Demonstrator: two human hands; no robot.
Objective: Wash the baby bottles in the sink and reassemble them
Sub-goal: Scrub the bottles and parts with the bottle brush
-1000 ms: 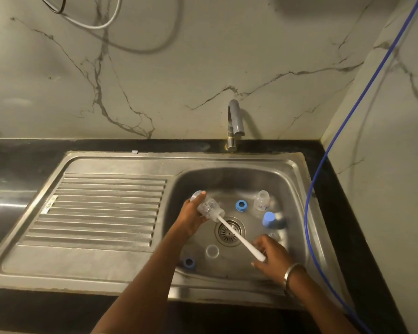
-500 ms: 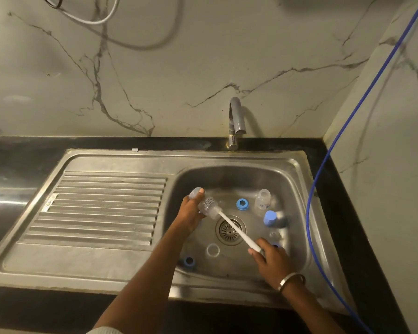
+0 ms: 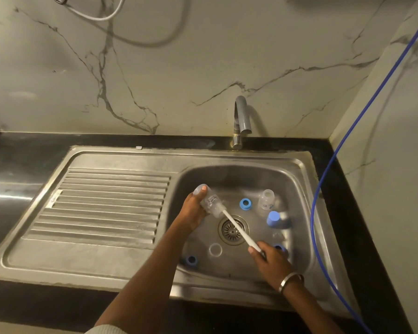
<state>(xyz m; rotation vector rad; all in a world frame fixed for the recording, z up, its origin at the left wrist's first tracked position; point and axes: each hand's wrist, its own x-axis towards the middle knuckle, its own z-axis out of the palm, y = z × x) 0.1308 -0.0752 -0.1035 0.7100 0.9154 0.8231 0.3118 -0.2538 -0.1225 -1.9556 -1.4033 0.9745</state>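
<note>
You are early in the job. Your left hand (image 3: 193, 208) holds one bottle (image 3: 209, 200) over the sink (image 3: 121, 259); your right hand (image 3: 272, 260) grips the brush (image 3: 239, 228) poking inside it. Another bottle (image 3: 266, 199), rings and caps wait by the sink's back right corner.

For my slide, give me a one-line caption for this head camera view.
Left hand grips a clear plastic baby bottle over the steel sink while right hand works a white bottle brush inside.

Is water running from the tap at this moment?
No, the tap shows no stream below its spout, while the left hand holds a bottle being scrubbed with the brush.
</note>
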